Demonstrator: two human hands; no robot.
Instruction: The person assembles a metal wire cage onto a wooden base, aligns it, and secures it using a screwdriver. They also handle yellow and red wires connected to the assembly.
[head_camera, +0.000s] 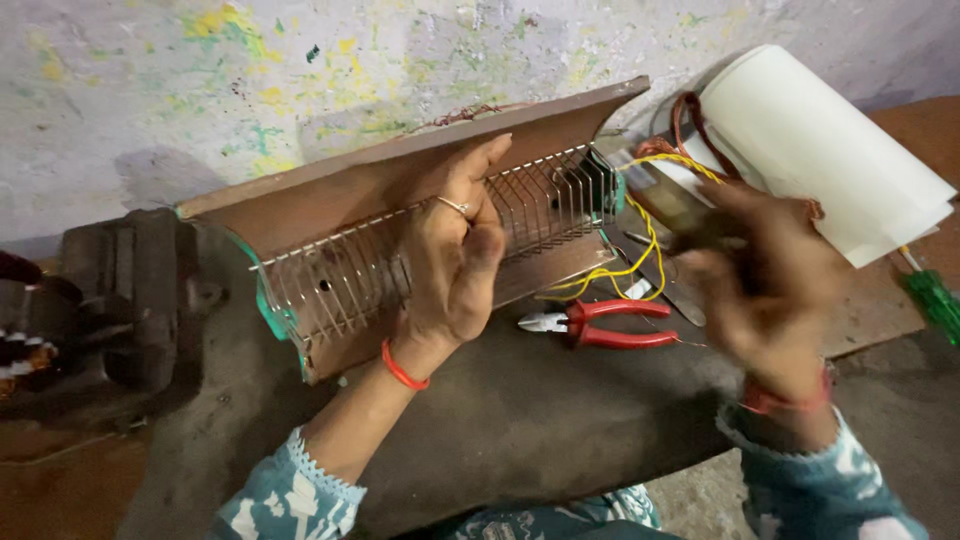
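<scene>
A brown metal heater body (330, 190) with a wire grille (540, 195) and green end caps lies on its side across the dark bench. My left hand (450, 255), with a ring and a red wrist thread, presses flat on the grille near its middle. My right hand (765, 265) is blurred, raised near the heater's right end, beside the yellow wire (645, 255). Its fingers curl around something dark and blurred; I cannot tell what it is.
Red-handled pliers (610, 325) lie on the bench (530, 420) between my hands. A rolled white sheet (825, 150) rests at the right, with a green-handled screwdriver (930, 300) beyond. A dark vise (130, 300) stands at the left. A paint-flecked wall is behind.
</scene>
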